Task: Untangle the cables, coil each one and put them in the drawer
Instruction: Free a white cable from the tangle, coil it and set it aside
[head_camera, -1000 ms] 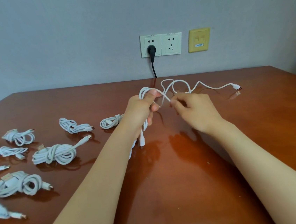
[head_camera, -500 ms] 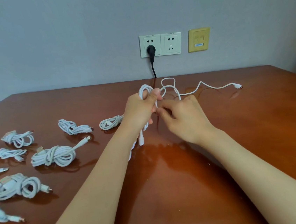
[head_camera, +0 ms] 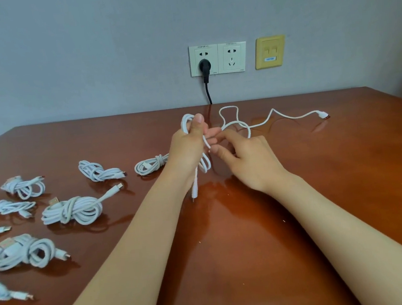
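Note:
My left hand [head_camera: 189, 146] grips several loops of a thin white cable [head_camera: 261, 122] above the middle of the brown table [head_camera: 346, 174]. One plug end hangs down below that hand to the tabletop. My right hand [head_camera: 247, 157] pinches the same cable just right of the loops. The loose part curls behind my right hand and trails right, ending in a white plug [head_camera: 322, 114] lying on the table. No drawer is in view.
Several coiled white cables lie on the left half of the table, among them a thick bundle [head_camera: 73, 210] and a small coil [head_camera: 150, 165] beside my left wrist. On the wall behind are white sockets [head_camera: 231, 57] with a black plug [head_camera: 204, 66] and a yellow plate [head_camera: 270, 52].
My right hand came in to my left hand, feeding the cable onto the loops. The loose tail has grown shorter and its curl has drawn closer.

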Available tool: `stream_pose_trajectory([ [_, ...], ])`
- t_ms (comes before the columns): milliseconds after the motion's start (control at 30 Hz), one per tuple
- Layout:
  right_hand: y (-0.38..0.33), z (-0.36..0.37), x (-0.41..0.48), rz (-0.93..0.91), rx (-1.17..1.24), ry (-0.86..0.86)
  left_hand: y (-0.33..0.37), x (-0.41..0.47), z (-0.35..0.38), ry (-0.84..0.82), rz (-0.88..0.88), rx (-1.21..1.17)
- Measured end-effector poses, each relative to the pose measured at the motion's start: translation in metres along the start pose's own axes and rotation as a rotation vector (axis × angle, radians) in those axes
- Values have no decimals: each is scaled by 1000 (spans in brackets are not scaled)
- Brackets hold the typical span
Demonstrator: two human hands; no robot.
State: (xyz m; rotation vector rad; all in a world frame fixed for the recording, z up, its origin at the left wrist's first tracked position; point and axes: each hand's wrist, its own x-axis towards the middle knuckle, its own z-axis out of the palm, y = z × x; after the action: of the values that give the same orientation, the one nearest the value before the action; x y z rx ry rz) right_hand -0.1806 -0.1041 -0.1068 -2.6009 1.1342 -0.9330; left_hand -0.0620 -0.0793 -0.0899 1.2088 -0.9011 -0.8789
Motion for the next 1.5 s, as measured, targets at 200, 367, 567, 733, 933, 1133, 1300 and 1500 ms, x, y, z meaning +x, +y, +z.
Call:
stream_pose_trajectory([
  [200,3,-1,-1,-18,51,20,20,11,-25,139,-98,-736],
  [367,-1,-2,-2,-105,71,36,19,9,-26,82,-120,-642],
  [567,-1,2,-1,-283,-129,182,19,5,-25,64,-86,-454],
  [733,-1,2,0,-446,-195,277,19,3,-24,60,-68,-311],
  [933,-7,-1,0,-467,-43,266,16,1,-16,48,-57,-117],
  [1133,-15,-9,0,-223,317,178,16,-9,-5,-46,-169,-28],
  [1300,-13,-13,-1,-23,423,118,14,-16,-1,-256,-279,14],
  [1500,-10,-21,-1,50,486,36,12,-18,-2,-499,-405,201],
])
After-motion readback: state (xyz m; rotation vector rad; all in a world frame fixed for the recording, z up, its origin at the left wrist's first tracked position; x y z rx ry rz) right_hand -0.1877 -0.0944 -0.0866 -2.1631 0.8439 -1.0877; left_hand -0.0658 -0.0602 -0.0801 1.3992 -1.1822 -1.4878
